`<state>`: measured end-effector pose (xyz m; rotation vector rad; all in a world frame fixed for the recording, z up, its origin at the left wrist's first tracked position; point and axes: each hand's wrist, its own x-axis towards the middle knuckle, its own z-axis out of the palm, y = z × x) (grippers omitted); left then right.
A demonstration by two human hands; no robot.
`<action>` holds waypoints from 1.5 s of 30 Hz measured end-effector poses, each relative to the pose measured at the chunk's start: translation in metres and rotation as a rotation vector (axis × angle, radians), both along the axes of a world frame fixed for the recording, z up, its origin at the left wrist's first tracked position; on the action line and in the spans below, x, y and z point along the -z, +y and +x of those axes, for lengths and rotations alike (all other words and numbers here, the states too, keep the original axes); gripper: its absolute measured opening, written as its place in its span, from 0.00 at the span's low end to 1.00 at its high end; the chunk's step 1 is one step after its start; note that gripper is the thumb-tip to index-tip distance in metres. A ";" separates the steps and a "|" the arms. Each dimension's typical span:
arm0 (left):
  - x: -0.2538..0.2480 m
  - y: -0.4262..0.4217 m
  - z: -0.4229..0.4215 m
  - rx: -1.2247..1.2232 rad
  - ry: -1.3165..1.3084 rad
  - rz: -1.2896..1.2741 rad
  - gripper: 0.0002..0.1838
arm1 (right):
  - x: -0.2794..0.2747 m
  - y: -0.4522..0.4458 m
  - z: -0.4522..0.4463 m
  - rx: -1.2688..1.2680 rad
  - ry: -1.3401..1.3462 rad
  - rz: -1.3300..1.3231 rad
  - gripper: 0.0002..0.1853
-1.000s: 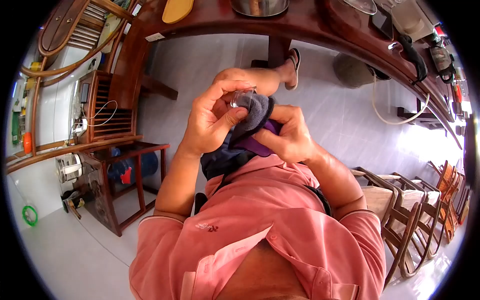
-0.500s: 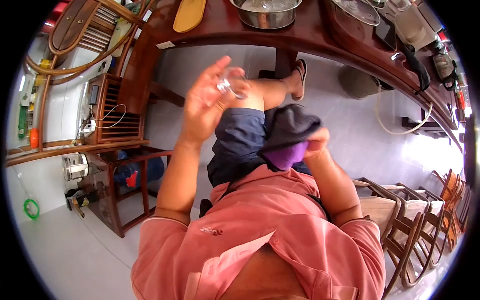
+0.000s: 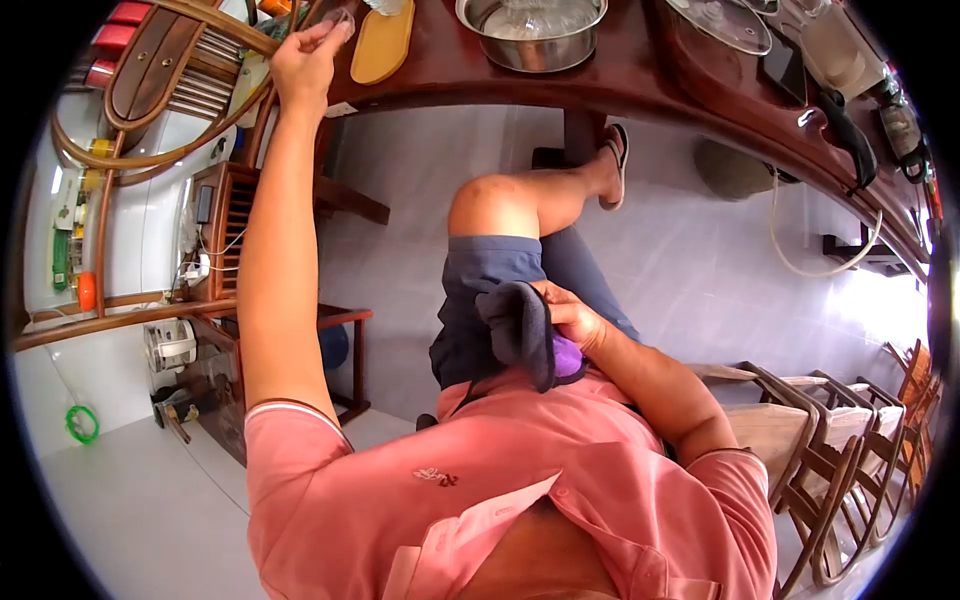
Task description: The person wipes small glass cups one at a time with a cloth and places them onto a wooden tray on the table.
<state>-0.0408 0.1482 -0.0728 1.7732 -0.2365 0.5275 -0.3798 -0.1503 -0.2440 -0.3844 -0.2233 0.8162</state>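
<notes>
My left hand (image 3: pixel 305 65) is stretched out to the upper left, over the corner of the dark wooden table (image 3: pixel 440 88). Its fingers pinch a small clear glass cup (image 3: pixel 343 22). Close to my lap, my right hand (image 3: pixel 572 318) grips a dark grey and purple cloth (image 3: pixel 518 325), which hangs in folds over my shorts. Beside the cup, a yellow oval tray (image 3: pixel 383 45) lies on the table with something clear at its top edge. A steel basin (image 3: pixel 540 50) holding clear glassware stands further right.
A glass lid (image 3: pixel 722 22) and a phone (image 3: pixel 784 66) lie on the table's right part. Wooden chairs (image 3: pixel 770 420) stand at the lower right, a wooden armchair (image 3: pixel 150 75) at the upper left. Under the table are a bucket (image 3: pixel 735 170) and a pale hose (image 3: pixel 808 272).
My left hand took the cup out of the cloth and carried it up and left to the table. My right hand, still gripping the cloth, has moved down and left towards my lap.
</notes>
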 end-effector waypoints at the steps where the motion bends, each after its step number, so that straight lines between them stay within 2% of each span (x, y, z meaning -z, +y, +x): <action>1: -0.002 0.006 0.022 -0.018 -0.012 0.032 0.15 | -0.001 -0.002 0.003 -0.008 0.012 0.001 0.31; 3: -0.003 0.014 0.060 -0.050 -0.029 0.091 0.18 | -0.008 -0.006 0.004 0.023 0.084 -0.081 0.30; 4: -0.006 0.014 0.073 -0.158 -0.050 0.260 0.21 | -0.005 -0.008 0.006 0.039 0.068 -0.088 0.30; 8: -0.009 0.011 0.115 -0.269 -0.157 0.565 0.25 | 0.020 -0.018 0.009 0.072 0.073 -0.141 0.32; 11: -0.010 -0.003 0.135 -0.374 -0.059 0.579 0.26 | 0.023 -0.025 0.013 0.120 0.123 -0.171 0.33; 12: -0.034 -0.047 0.095 -0.338 0.110 0.407 0.15 | 0.024 -0.026 0.012 0.139 0.142 -0.190 0.33; 15: -0.019 -0.036 0.125 -0.331 0.009 0.551 0.14 | 0.008 -0.027 0.013 0.237 0.232 -0.110 0.31; 16: -0.014 -0.028 0.135 -0.343 0.042 0.581 0.18 | 0.016 -0.033 0.012 0.223 0.225 -0.060 0.36; 18: -0.002 -0.018 0.148 -0.357 0.116 0.644 0.27 | 0.027 -0.032 0.006 0.266 0.295 0.053 0.37; 20: 0.005 -0.015 0.157 -0.380 0.107 0.655 0.26 | 0.025 -0.037 0.006 0.285 0.320 0.113 0.40; 23: 0.012 -0.012 0.159 -0.371 0.133 0.669 0.25 | -0.001 -0.042 0.013 0.323 0.295 0.267 0.37; 25: 0.012 -0.010 0.165 -0.361 0.121 0.648 0.24 | -0.001 -0.050 0.014 0.338 0.330 0.029 0.39; 29: 0.019 -0.011 0.165 -0.338 0.116 0.598 0.23 | -0.009 -0.061 0.012 0.385 0.220 0.282 0.44; 30: 0.017 -0.012 0.164 -0.334 0.125 0.589 0.22 | -0.006 -0.066 0.013 0.443 0.166 0.166 0.45; 33: 0.013 -0.013 0.154 -0.248 0.112 0.570 0.23 | -0.014 -0.085 0.006 0.542 0.064 0.059 0.37; 37: 0.002 -0.032 0.141 -0.330 -0.050 0.597 0.24 | -0.075 -0.092 0.020 0.605 -0.120 0.071 0.26; 39: -0.011 -0.049 0.130 -0.371 -0.137 0.606 0.24 | -0.079 -0.088 0.038 0.562 -0.197 0.065 0.22; 41: -0.029 -0.098 0.085 -0.254 -0.294 0.665 0.20 | -0.065 -0.071 0.060 0.488 -0.271 -0.045 0.17; 43: -0.036 -0.141 0.043 -0.087 -0.402 0.676 0.16 | -0.044 -0.052 0.068 0.495 -0.353 -0.307 0.13; 45: -0.039 -0.167 0.021 0.144 -0.359 0.699 0.18 | -0.027 -0.031 0.042 0.770 -0.389 -0.996 0.11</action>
